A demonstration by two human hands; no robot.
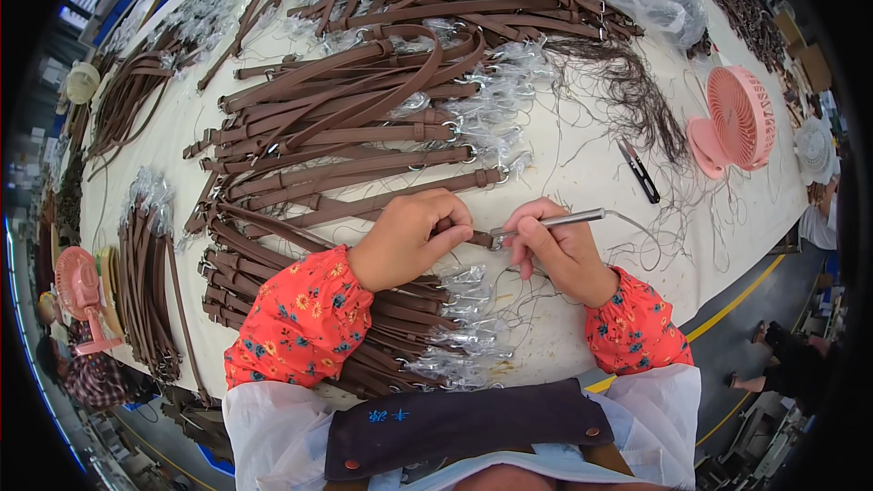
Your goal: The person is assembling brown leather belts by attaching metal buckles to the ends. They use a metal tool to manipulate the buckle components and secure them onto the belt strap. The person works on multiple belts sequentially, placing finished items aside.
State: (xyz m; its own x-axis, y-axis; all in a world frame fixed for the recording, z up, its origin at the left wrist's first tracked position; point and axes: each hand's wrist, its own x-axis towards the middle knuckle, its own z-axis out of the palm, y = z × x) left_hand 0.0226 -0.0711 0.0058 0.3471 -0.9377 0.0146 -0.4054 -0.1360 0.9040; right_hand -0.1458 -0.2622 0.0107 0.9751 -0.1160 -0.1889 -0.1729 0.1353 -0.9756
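We are at the near edge of a white-covered table (555, 350). Our left hand (414, 238) pinches a brown strap (480, 239) between thumb and forefinger, the other fingers curled in. Our right hand (562, 253) grips a slim metal tool (575, 217) like a pen, its cord (637, 224) looping off toward the right edge. The strap's end sits in the gap between the hands, inward of the near edge, with a bit of metal hardware showing there. Whether the tool's tip touches it, we cannot tell; the fingers hide it.

Handling, by our judgement: the strap looks light, bendy along its length, firmer where layers overlap, smooth but not slick. Best hold is flat across the width, just behind the hardware; gripped further back, the end would likely flop.

Around us: rows of similar straps (364, 136) reach left, their ends in clear wrap (496, 95). Toward the right edge lie snips (639, 171), loose threads (627, 82) and a pink fan (741, 118).
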